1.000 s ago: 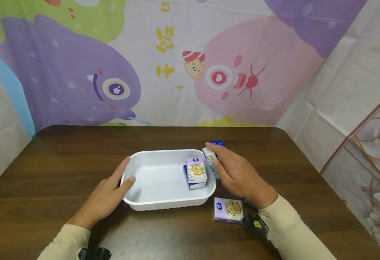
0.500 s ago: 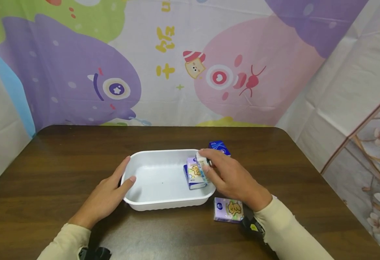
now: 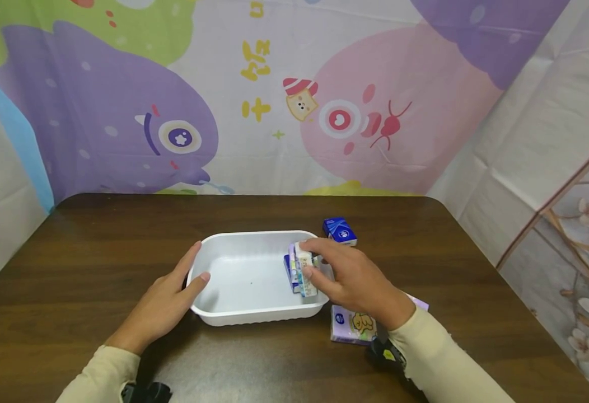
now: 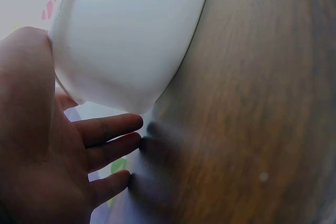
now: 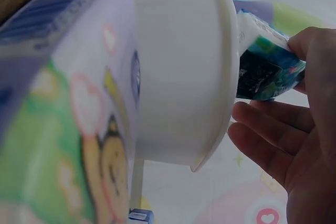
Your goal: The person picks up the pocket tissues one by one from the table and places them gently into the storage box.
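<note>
White-and-teal printing covers the small packet [image 3: 308,287] pinched by the right hand [image 3: 352,277], its index finger and thumb pointing left over the tray's end, the lower fingers loosely bent. That packet stands on edge inside the white tray [image 3: 239,274], over a purple packet [image 3: 292,258] and a blue packet [image 3: 287,266]. At the opposite end the left hand [image 3: 166,302] grips the tray, thumb lapping over the rim, three fingers straight and spread outside. Around it, on the dark table [image 3: 239,364], lie a blue pack [image 3: 340,231] beyond the right corner, a bear-printed pack [image 3: 353,326] nearer, and another purple pack [image 3: 418,303] partly hidden by the right wrist.
</note>
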Tool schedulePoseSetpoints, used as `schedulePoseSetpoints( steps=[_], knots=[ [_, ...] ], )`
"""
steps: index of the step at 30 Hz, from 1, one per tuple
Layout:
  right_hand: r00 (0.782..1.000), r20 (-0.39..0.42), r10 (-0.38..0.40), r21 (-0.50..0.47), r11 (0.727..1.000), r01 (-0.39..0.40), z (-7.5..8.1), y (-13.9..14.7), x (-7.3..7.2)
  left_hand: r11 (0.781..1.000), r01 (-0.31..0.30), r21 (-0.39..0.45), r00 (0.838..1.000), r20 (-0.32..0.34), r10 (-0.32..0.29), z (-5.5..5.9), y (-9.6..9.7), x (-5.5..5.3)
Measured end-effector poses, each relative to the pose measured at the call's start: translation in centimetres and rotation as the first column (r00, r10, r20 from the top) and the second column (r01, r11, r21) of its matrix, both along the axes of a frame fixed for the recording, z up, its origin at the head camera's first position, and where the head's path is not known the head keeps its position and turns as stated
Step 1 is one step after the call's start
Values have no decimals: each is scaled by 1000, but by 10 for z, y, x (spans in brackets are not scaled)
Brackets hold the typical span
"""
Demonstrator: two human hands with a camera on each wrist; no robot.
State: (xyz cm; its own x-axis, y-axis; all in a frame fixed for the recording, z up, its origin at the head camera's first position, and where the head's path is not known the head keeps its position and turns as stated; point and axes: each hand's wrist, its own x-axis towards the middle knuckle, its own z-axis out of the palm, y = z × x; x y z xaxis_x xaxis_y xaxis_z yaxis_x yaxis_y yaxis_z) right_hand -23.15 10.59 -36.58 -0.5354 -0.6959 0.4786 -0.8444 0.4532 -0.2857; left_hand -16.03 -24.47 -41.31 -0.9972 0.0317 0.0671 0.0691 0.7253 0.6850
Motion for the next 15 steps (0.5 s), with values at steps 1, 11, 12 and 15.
schedulePoseSetpoints(
  steps=[1, 11, 12, 15],
  knots=[
    [1000, -4, 0, 3, 1000, 0, -1, -1, 0, 1000, 0, 0, 1000, 1, 0, 0, 0, 0],
    [998, -9, 61, 2, 998, -61, -7, -12, 3, 1000, 2, 5, 1000, 4, -2, 0, 0, 0],
    [997, -11, 76, -1, 997, -76, -7, -13, 3, 1000, 2, 6, 1000, 4, -2, 0, 0, 0],
    [994, -30, 106, -3, 994, -106, -9, -16, 2, 1000, 1, 7, 1000, 3, -1, 0, 0, 0]
  ],
)
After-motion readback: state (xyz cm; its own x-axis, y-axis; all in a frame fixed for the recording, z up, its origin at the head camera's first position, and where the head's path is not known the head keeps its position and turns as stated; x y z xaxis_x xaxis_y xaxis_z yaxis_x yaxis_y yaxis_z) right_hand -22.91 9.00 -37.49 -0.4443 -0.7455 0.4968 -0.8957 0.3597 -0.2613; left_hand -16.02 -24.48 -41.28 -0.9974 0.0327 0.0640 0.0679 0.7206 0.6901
